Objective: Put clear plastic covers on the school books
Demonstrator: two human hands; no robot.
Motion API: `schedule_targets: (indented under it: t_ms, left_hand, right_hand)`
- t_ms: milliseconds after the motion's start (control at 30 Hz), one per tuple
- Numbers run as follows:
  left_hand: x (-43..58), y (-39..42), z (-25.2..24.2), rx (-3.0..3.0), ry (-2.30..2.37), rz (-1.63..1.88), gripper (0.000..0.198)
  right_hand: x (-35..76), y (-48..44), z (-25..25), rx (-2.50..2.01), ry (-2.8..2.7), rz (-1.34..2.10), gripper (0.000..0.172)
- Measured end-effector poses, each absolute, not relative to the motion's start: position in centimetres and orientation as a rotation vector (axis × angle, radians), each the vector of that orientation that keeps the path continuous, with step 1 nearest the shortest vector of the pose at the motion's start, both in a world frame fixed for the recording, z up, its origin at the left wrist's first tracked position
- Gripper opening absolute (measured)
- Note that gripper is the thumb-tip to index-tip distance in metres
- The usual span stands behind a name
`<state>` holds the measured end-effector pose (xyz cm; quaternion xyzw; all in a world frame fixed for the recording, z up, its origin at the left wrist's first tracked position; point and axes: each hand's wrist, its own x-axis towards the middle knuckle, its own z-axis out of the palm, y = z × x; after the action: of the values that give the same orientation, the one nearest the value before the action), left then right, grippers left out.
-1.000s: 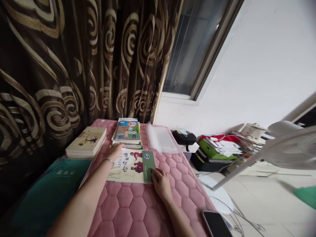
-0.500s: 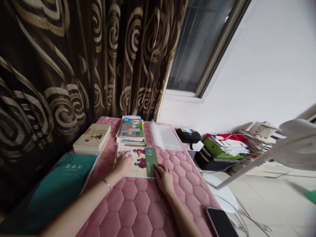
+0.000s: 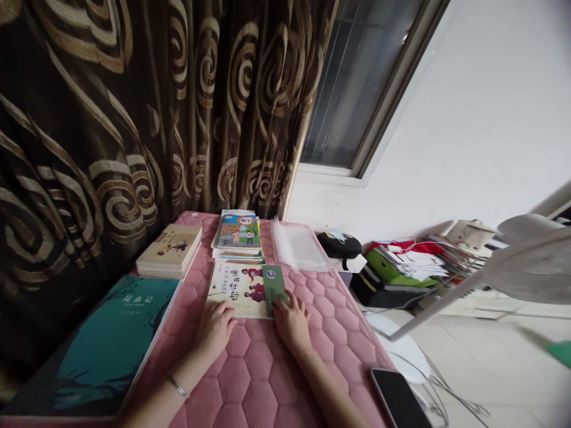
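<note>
A cream book (image 3: 241, 294) with a green strip down its right side lies flat on the pink quilted mat (image 3: 267, 368). My left hand (image 3: 217, 327) rests at its lower left corner, fingertips on the cover and the thumb apart by the bottom edge. At the lower right corner is my right hand (image 3: 292, 321), touching the green strip, fingers spread. Just beyond this book stands a stack topped by a colourful maths textbook (image 3: 238, 230). To the left are a pile of beige books (image 3: 172, 246) and a large teal book (image 3: 120, 339).
Clear plastic sheets (image 3: 301, 244) lie at the back right of the mat. A phone (image 3: 399, 395) is at the right front edge. Beyond that edge are a white fan (image 3: 526, 261), cables and heaped papers (image 3: 414, 261). A patterned curtain (image 3: 200, 107) hangs behind.
My left hand has drawn back from over the cover to the lower left corner, uncovering the title. My right hand has shifted slightly left. The book lies almost where it was.
</note>
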<state>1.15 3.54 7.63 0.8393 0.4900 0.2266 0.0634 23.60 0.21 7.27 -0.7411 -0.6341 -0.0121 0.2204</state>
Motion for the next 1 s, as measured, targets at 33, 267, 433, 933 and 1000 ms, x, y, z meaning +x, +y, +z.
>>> schedule_targets:
  t_ms: [33,267,433,933,1000]
  left_hand:
    - [1.6,3.5,7.8,2.538,1.490,0.662,0.017]
    - [3.6,3.5,7.8,2.601,1.561,0.603,0.024]
    - [1.0,3.9,7.6,2.588,1.580,0.679,0.019]
    - [-4.1,3.1,8.0,2.524,1.921,0.642,0.024]
    - [-3.6,3.0,7.9,2.532,1.914,0.655,0.027]
  right_hand:
    - [22.7,0.0,7.5,-1.981,-1.824,-0.018,0.025]
    - [18.2,0.4,7.6,-1.775,-1.967,0.081,0.017]
    - [20.3,0.6,7.2,-1.837,-1.940,0.098,0.012]
    - [27.7,-1.3,6.3,-2.036,-1.788,0.043,0.019]
    - [27.1,-1.4,6.6,-2.030,-1.792,0.018,0.018]
